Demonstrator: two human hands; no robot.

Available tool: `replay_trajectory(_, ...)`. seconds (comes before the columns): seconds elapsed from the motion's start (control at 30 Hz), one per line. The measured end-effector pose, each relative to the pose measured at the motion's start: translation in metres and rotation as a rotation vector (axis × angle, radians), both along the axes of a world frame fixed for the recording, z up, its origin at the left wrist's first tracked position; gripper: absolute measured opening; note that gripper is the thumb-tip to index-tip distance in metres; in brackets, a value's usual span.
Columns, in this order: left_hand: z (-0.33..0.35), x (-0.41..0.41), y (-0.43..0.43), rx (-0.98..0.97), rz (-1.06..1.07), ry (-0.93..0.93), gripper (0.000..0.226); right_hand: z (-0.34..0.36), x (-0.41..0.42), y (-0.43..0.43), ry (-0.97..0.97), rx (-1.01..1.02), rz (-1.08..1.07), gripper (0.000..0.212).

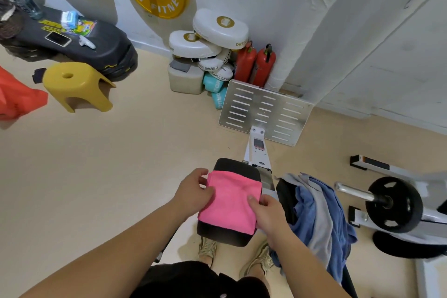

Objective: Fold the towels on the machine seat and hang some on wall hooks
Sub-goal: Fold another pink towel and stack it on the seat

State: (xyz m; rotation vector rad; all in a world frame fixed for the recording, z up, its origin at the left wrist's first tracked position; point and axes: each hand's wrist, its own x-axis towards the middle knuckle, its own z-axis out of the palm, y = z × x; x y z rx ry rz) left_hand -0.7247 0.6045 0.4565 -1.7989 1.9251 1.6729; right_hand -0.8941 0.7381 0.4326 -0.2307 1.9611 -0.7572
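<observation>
A folded pink towel (231,201) lies flat on the black machine seat (226,237) in front of me. My left hand (193,192) grips the towel's left edge, thumb on top near its far corner. At the near right edge, my right hand (266,214) pinches the towel with the thumb pressed on the cloth. A heap of blue and grey towels (319,213) hangs over a second black pad just right of the seat.
A slotted metal footplate (266,111) stands beyond the seat by the wall. A loaded barbell sleeve (391,203) sits at the right. A yellow stool (77,84), white pads and two red extinguishers (256,63) lie farther off.
</observation>
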Motion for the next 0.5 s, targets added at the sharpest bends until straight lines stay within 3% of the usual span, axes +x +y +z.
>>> replay_trajectory(0.17, -0.018, 0.006, 0.014, -0.058, -0.025, -0.056, 0.062, -0.012, 0.005, 0.007, 0.011, 0.009, -0.070, 0.022)
replay_trajectory(0.27, -0.016, 0.010, 0.024, -0.434, -0.233, -0.060, 0.055, -0.007, 0.005, 0.008, 0.149, -0.016, -0.057, 0.027)
replay_trajectory(0.33, -0.015, 0.007, 0.030, -0.571, -0.469, -0.031, 0.056, -0.005, 0.006, 0.013, 0.244, -0.063, 0.009, 0.031)
replay_trajectory(0.43, -0.020, -0.003, 0.037, -0.512, -0.748, -0.137, 0.052, -0.009, 0.008, 0.022, 0.256, -0.075, 0.223, 0.049)
replay_trajectory(0.5, -0.023, -0.005, 0.037, -0.499, -0.796, -0.202, 0.050, -0.013, 0.007, 0.027, 0.321, -0.021, 0.334, 0.061)
